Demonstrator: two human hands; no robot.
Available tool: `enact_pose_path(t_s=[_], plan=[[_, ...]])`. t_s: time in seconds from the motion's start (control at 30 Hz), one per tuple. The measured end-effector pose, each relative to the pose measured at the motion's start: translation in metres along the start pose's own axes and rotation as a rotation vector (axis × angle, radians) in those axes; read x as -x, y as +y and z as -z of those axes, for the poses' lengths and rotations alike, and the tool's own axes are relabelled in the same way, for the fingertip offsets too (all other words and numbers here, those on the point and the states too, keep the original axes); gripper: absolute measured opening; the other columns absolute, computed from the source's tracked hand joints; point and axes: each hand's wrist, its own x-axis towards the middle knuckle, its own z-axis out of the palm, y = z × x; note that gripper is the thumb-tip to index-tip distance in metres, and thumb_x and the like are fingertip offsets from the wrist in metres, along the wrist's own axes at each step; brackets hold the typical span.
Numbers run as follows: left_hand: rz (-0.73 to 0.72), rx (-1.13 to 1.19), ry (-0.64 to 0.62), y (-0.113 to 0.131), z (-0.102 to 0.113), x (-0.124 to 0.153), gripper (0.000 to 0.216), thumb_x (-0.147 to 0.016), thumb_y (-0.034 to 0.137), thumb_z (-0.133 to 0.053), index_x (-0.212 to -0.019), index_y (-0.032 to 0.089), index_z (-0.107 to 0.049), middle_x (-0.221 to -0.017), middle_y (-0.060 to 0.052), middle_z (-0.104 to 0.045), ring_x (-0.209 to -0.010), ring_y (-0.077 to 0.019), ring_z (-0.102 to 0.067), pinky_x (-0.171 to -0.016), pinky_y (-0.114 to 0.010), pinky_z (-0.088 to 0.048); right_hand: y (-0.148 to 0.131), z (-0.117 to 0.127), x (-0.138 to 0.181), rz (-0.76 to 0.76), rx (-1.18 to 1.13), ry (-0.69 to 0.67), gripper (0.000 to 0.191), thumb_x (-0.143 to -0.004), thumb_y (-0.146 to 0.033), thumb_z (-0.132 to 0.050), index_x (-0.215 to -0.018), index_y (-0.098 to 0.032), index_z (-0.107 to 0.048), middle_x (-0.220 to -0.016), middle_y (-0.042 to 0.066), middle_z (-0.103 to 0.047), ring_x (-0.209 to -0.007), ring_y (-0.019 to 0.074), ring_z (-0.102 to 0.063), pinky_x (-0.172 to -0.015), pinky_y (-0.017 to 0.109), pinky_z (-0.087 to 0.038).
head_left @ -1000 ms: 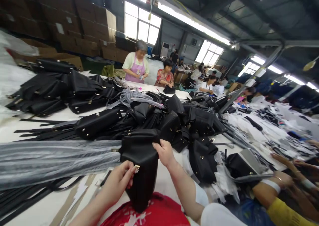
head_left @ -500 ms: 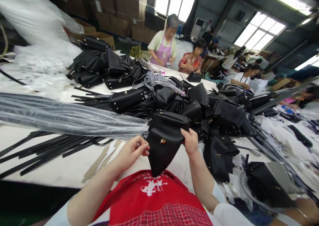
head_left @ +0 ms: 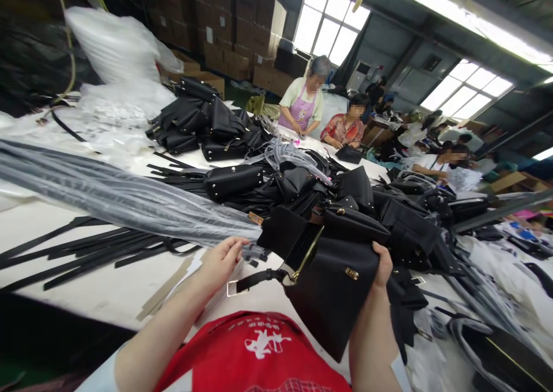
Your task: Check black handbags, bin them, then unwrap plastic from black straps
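A black bag (head_left: 330,285) hangs tilted over the table edge, gripped at its right side by my right hand (head_left: 382,265). A gold zipper (head_left: 308,255) runs along the bag's left part, and a small gold clasp (head_left: 351,273) sits on its front. From its left side a short strap with a rectangular buckle (head_left: 238,288) sticks out. My left hand (head_left: 224,258) is apart from the bag, fingers pinched together near the end of a bundle of plastic-wrapped straps (head_left: 142,199). What those fingers hold, if anything, cannot be made out.
Loose black straps (head_left: 108,248) lie on the white table (head_left: 108,291) at left. Black bags (head_left: 203,118) are heaped behind, more (head_left: 406,225) at right. Clear plastic wrap (head_left: 114,49) stands at back left. Two people work across the table; others sit farther back.
The bag has shifted right and turned, so its zipper and buckled strap now show. My left hand has come off the bag and moved slightly left. The head view has tilted up.
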Motion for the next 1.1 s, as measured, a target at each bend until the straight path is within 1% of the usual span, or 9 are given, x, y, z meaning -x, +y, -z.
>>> enact_pose_path(t_s=[0.17, 0.27, 0.37, 0.47, 0.57, 0.63, 0.8, 0.97, 1.1], plan=[[-0.064, -0.043, -0.050, -0.002, 0.001, -0.012, 0.042, -0.084, 0.046, -0.046, -0.104, 0.013, -0.061, -0.054, 0.005, -0.049, -0.050, -0.0124, -0.047, -0.049, -0.023, -0.037, 0.007, 0.004, 0.002, 0.041, 0.015, 0.027, 0.010, -0.059, -0.029, -0.061, -0.063, -0.020, -0.060, -0.061, -0.001, -0.061, -0.064, 0.0189, -0.059, -0.068, 0.036, -0.054], [-0.160, -0.117, -0.144, 0.003, -0.001, -0.015, 0.036, -0.080, 0.044, -0.057, -0.096, 0.014, -0.065, -0.079, -0.004, -0.068, -0.078, -0.0202, -0.062, -0.068, -0.029, -0.048, 0.013, 0.000, 0.006, -0.014, -0.002, -0.050, 0.013, -0.060, -0.032, -0.061, -0.064, -0.020, -0.060, -0.061, -0.001, -0.060, -0.065, 0.0188, -0.059, -0.069, 0.035, -0.052], [-0.313, -0.287, -0.086, 0.011, -0.006, -0.011, 0.029, -0.086, 0.039, -0.052, -0.094, 0.015, -0.067, -0.094, -0.008, -0.072, -0.090, -0.0224, -0.064, -0.082, -0.033, -0.048, 0.023, -0.007, 0.005, -0.145, 0.037, -0.169, 0.024, -0.061, -0.039, -0.065, -0.071, -0.018, -0.061, -0.067, 0.000, -0.064, -0.063, 0.0176, -0.059, -0.064, 0.033, -0.050], [-0.523, -0.623, -0.030, 0.018, -0.014, 0.000, 0.029, -0.091, 0.031, -0.045, -0.107, 0.017, -0.066, -0.098, -0.009, -0.072, -0.090, -0.0221, -0.065, -0.084, -0.033, -0.048, 0.036, -0.014, 0.006, -0.248, 0.350, -0.339, 0.033, -0.064, -0.046, -0.068, -0.072, -0.015, -0.060, -0.063, 0.001, -0.062, -0.056, 0.0150, -0.055, -0.055, 0.028, -0.045], [-0.605, -0.979, -0.042, 0.015, -0.025, 0.008, 0.036, -0.090, 0.020, -0.044, -0.123, 0.015, -0.058, -0.093, -0.010, -0.071, -0.084, -0.0225, -0.065, -0.074, -0.031, -0.048, 0.044, -0.023, 0.027, -0.120, 0.659, -0.430, 0.039, -0.068, -0.052, -0.068, -0.072, -0.014, -0.062, -0.064, 0.002, -0.061, -0.059, 0.0144, -0.056, -0.058, 0.027, -0.044], [-0.594, -1.116, -0.067, 0.006, -0.034, 0.011, 0.041, -0.088, 0.016, -0.043, -0.127, 0.013, -0.054, -0.088, -0.010, -0.070, -0.078, -0.0225, -0.065, -0.067, -0.030, -0.047, 0.044, -0.031, 0.054, -0.091, 0.629, -0.571, 0.044, -0.075, -0.058, -0.060, -0.075, -0.014, -0.062, -0.069, 0.003, -0.063, -0.063, 0.0145, -0.059, -0.061, 0.027, -0.046], [-0.596, -1.178, -0.184, -0.013, -0.050, 0.018, 0.044, -0.090, 0.017, -0.037, -0.132, 0.010, -0.048, -0.083, -0.010, -0.067, -0.073, -0.0225, -0.064, -0.060, -0.030, -0.045, 0.035, -0.055, 0.126, -0.465, 0.386, -1.148, 0.055, -0.081, -0.066, -0.048, -0.080, -0.013, -0.062, -0.068, 0.005, -0.064, -0.060, 0.0147, -0.063, -0.057, 0.025, -0.048], [-0.561, -1.152, -0.220, -0.016, -0.052, 0.021, 0.046, -0.089, 0.018, -0.039, -0.134, 0.010, -0.045, -0.085, -0.011, -0.066, -0.078, -0.0223, -0.063, -0.064, -0.030, -0.046, 0.042, -0.068, 0.147, -0.589, 0.338, -1.058, 0.054, -0.079, -0.067, -0.048, -0.074, -0.014, -0.058, -0.056, -0.001, -0.059, -0.043, 0.0104, -0.056, -0.043, 0.020, -0.041], [-0.500, -0.962, -0.244, -0.013, -0.046, 0.019, 0.046, -0.085, 0.014, -0.042, -0.130, 0.014, -0.049, -0.092, -0.009, -0.066, -0.082, -0.0202, -0.062, -0.072, -0.030, -0.047, 0.047, -0.068, 0.146, -0.516, 0.365, -1.041, 0.042, -0.084, -0.054, -0.050, -0.070, -0.015, -0.054, -0.053, -0.003, -0.055, -0.040, 0.0079, -0.052, -0.042, 0.018, -0.040]])
